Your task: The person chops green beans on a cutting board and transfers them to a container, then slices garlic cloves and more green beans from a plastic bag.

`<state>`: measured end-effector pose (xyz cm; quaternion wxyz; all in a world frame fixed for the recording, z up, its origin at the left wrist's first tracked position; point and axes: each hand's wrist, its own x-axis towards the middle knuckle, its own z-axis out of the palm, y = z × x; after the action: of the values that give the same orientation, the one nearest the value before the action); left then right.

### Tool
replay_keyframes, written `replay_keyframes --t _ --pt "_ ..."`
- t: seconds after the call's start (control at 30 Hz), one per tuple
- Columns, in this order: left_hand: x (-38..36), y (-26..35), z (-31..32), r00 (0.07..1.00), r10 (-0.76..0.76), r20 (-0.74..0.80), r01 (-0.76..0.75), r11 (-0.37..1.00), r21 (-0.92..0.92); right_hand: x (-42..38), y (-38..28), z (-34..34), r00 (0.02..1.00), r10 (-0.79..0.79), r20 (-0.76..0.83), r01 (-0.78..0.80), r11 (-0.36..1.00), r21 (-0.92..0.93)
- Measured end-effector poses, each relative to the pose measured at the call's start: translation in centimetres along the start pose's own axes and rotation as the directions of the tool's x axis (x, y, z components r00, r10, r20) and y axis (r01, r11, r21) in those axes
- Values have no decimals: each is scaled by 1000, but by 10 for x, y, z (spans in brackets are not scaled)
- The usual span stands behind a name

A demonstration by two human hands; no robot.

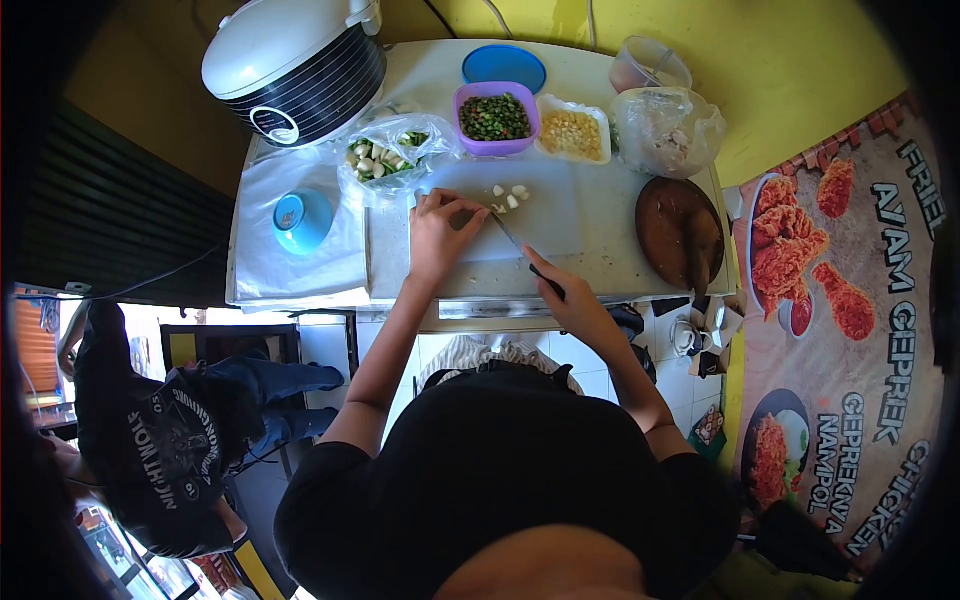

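Note:
My right hand (572, 300) is wrapped round the black handle of a knife (508, 233), whose blade points up and left. Fingers bent and together, my left hand (447, 232) presses down on the cutting board (555, 225) by the knife tip. Whatever lies under those fingertips is too small and hidden to make out. Just beyond the blade, several small white pieces (518, 192), which look like garlic, lie on the board. Behind my left hand sits a clear plastic bag (425, 135) with white and green vegetables in it.
A purple container (497, 150) of chopped greens and a tray (606, 128) of pale chopped pieces stand behind the board. Around them are a blue lid (504, 68), rice cooker (300, 70), blue bowl (302, 222), filled bag (668, 130) and stone mortar (665, 225). Another person (165, 430) stands at left.

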<state>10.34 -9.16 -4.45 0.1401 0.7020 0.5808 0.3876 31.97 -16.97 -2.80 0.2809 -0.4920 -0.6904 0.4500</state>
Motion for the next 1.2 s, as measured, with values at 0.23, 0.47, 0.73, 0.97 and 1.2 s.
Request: replay_keyframes --t 0.23,0.47,0.73,0.97,1.2 --pt "9 4 0 998 24 51 -25 999 22 -9 1 -29 994 98 44 -103 988 116" --pt "35 -5 -1 986 73 150 -77 997 22 -2 1 -40 985 170 12 -168 962 217" --pt "46 0 0 962 187 197 -216 967 138 6 -9 -41 984 177 0 -173 964 201" --pt "28 -12 -29 985 102 141 -119 986 120 10 -3 -31 973 91 210 -107 992 69" --pt "-7 -3 -26 995 -45 87 40 998 55 19 -12 -30 984 96 149 -108 991 74"
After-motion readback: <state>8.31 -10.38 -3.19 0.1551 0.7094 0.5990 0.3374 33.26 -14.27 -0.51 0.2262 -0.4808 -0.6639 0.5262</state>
